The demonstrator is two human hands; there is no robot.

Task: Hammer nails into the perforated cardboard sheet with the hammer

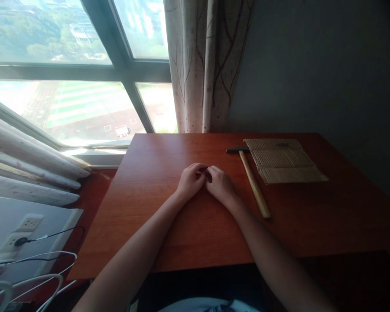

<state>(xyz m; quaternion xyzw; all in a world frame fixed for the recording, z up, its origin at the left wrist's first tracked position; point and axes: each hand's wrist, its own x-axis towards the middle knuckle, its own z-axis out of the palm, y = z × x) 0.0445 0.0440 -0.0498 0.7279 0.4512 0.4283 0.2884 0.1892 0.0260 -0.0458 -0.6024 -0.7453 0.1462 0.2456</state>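
My left hand (190,180) and my right hand (220,184) rest side by side on the reddish wooden table (169,225), fingers curled and fingertips touching each other. Whatever sits between the fingertips is too small and dark to make out. A hammer (251,180) with a pale wooden handle and dark metal head lies just to the right of my right hand, head pointing away from me. Beyond it lies a flat piece of corrugated cardboard (284,160).
A large window (68,86) and a patterned curtain (204,65) stand behind the table, a grey wall at the right. At the lower left are a wall socket (27,223) with a dark plug and white cables (29,277).
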